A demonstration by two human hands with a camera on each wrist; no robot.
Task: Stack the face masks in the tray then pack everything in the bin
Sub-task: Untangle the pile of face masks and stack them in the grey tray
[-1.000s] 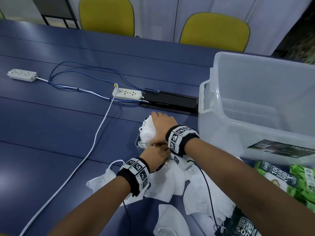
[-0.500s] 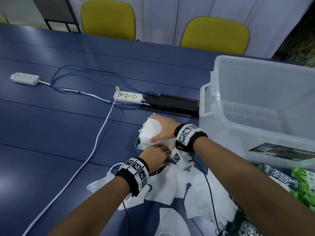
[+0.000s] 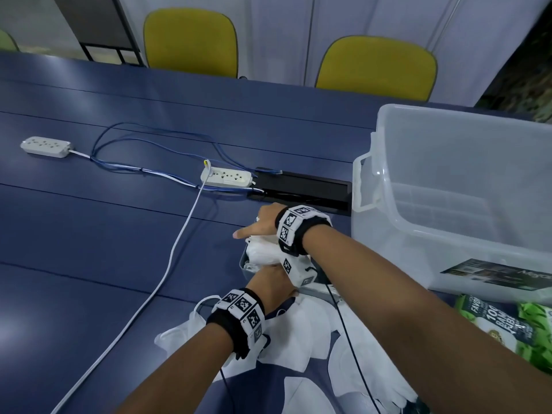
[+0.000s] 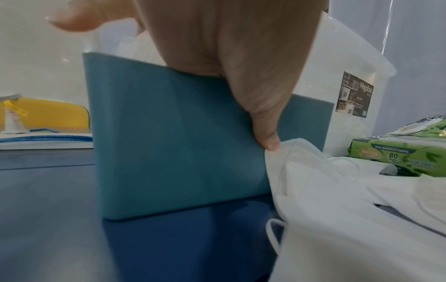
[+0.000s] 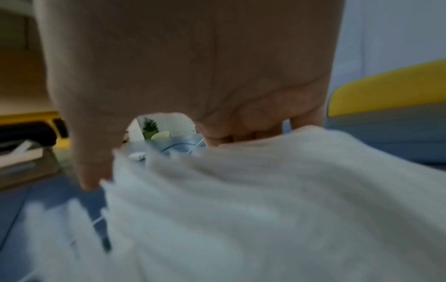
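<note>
Masks lie loose and overlapping on the near part of the blue bench, within easy reach for the next pick. Just beyond them the left hand grips the near rim of the teal tray, fingers curled over the wall, likely to keep the light tray from sliding or tipping. Above it the right hand lies flat on the stacked face masks standing proud of the tray, fingers straight and pressing down; the springy masks probably need squashing to settle. To the right, green wipes packs wait beside the clear bin, which stands close so that packing is a short carry. Farther off lie power strips.
</note>
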